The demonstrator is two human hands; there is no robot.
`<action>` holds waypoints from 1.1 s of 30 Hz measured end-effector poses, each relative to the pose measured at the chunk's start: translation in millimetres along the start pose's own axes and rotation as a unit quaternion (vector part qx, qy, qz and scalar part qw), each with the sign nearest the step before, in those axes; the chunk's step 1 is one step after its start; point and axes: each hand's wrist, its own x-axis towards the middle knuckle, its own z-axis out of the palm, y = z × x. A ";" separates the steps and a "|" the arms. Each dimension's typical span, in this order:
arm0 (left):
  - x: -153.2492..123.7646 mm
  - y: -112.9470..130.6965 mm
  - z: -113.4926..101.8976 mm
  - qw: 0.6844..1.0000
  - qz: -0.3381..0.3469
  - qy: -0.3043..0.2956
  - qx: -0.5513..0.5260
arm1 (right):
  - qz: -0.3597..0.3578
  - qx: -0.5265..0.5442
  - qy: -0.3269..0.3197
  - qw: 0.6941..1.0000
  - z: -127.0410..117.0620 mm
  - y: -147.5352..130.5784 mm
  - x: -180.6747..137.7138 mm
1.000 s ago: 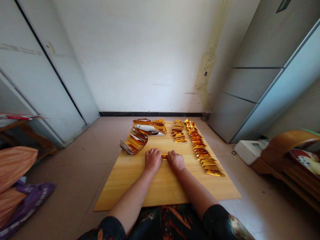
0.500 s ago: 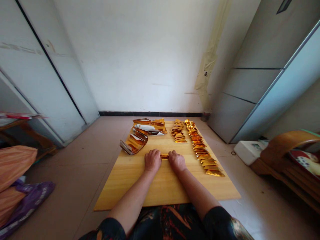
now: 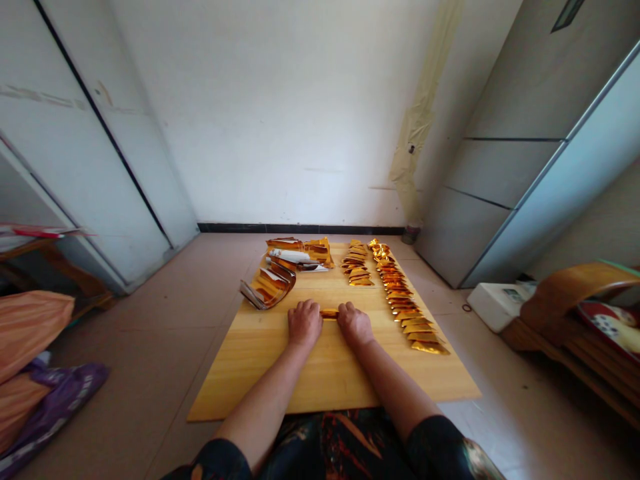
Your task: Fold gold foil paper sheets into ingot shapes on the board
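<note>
On a yellow wooden board on the floor, my left hand and my right hand rest knuckles up, side by side. Between them they press a small strip of gold foil paper, fingers curled down on its two ends. A long row of folded gold pieces runs along the board's right side. A shorter row of folded pieces lies behind my hands. Curved stacks of unfolded gold foil sheets sit at the back left.
A white wall and sliding doors stand at the left, a grey cabinet at the right. A white box and a wooden chair are at right. Orange and purple bags lie at left.
My hands have spread slightly apart along the gold strip, showing a little more of it between them. Everything else on the board stays put.
</note>
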 end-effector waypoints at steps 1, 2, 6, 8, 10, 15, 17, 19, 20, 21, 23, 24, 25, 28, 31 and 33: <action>-0.4 -0.4 -0.1 1.000 0.002 0.001 0.000 | 0.000 0.003 -0.001 1.000 -0.5 0.1 -0.1; -1.0 -0.9 -0.2 1.000 0.003 0.004 0.000 | 0.001 0.007 -0.001 1.000 -1.1 0.1 -0.3; -4.2 -2.9 -1.6 1.000 0.008 0.016 -0.003 | 0.011 0.031 -0.003 0.999 -5.7 0.3 -1.3; -5.6 -3.3 -3.0 1.000 0.010 0.015 -0.009 | 0.014 0.040 -0.005 0.999 -8.6 0.5 -2.1; -6.3 -3.4 -4.6 1.000 0.010 0.013 -0.015 | 0.014 0.048 -0.002 0.999 -11.4 0.7 -3.3; -6.7 -2.7 -7.2 1.000 0.009 0.010 -0.024 | 0.011 0.070 0.013 0.997 -17.0 3.3 -8.6; -6.8 -2.2 -7.9 1.000 0.007 0.010 -0.025 | 0.009 0.077 0.020 0.997 -18.9 5.6 -11.1; -6.8 -1.3 -8.6 1.000 0.005 0.010 -0.024 | 0.004 0.080 0.024 0.997 -20.2 8.1 -13.2; -6.7 -0.8 -9.0 1.000 0.004 0.009 -0.023 | 0.002 0.080 0.025 0.996 -20.6 9.2 -14.0; -6.6 -0.1 -9.5 1.000 0.002 0.007 -0.023 | 0.000 0.080 0.026 0.996 -20.7 10.1 -14.4; -6.2 1.4 -10.4 1.000 -0.002 -0.001 -0.023 | 0.000 0.078 0.029 0.997 -20.2 10.9 -14.5; -6.0 2.2 -10.8 1.000 -0.004 -0.005 -0.024 | 0.002 0.077 0.030 0.997 -19.7 10.9 -14.1; -5.7 3.1 -11.2 1.000 -0.004 -0.009 -0.025 | 0.003 0.076 0.030 0.997 -19.1 10.5 -13.6; -5.4 5.1 -12.1 1.000 -0.001 -0.012 -0.026 | -0.002 0.068 0.024 0.997 -17.0 8.0 -11.3; -5.4 6.1 -12.5 0.999 0.018 -0.005 -0.029 | -0.003 0.049 0.013 0.999 -15.7 4.6 -8.6; -5.4 6.3 -12.7 0.999 0.033 0.001 -0.031 | -0.005 0.033 0.013 0.999 -15.7 2.6 -6.6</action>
